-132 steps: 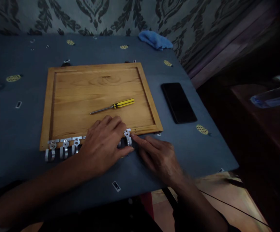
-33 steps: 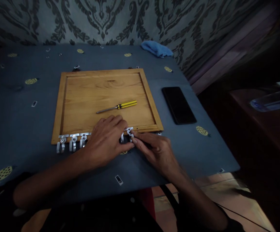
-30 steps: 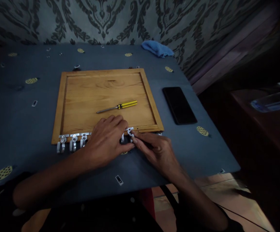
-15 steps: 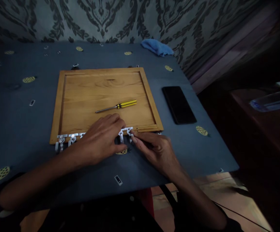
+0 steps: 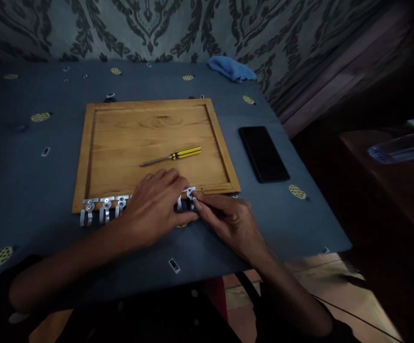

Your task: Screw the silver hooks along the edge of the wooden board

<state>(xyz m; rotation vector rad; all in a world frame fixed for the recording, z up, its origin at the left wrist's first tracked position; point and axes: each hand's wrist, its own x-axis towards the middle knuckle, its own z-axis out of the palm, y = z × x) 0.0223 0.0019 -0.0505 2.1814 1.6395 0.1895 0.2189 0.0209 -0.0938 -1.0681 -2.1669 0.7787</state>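
Note:
A wooden panel with a raised frame [image 5: 149, 133] lies flat, with a row of silver metal hooks [image 5: 107, 206] along its near edge. At the right end of that row, my right hand [image 5: 233, 224] pinches a metal hook [image 5: 190, 191] between thumb and index finger. My left hand [image 5: 157, 205] arches over the middle of the row, fingers curled against the hooks and thumb reaching right toward the same end hook; its fingertips are partly hidden. On the panel, above my left hand, rests a screwdriver [image 5: 185, 152] with a yellow and black handle.
Right of the panel lies a black phone [image 5: 264, 155]. A blue cloth [image 5: 231, 69] is at the table's back edge, by the patterned curtain [image 5: 150, 28]. The dark blue tablecloth [image 5: 31, 186] has pineapple prints. A dark brown surface with a clear plastic item [image 5: 396, 155] stands at far right.
My left hand has shifted slightly right along the hooks, uncovering more of those on the left. Its thumb now reaches nearer the right hand, which keeps its pinch on the end hook.

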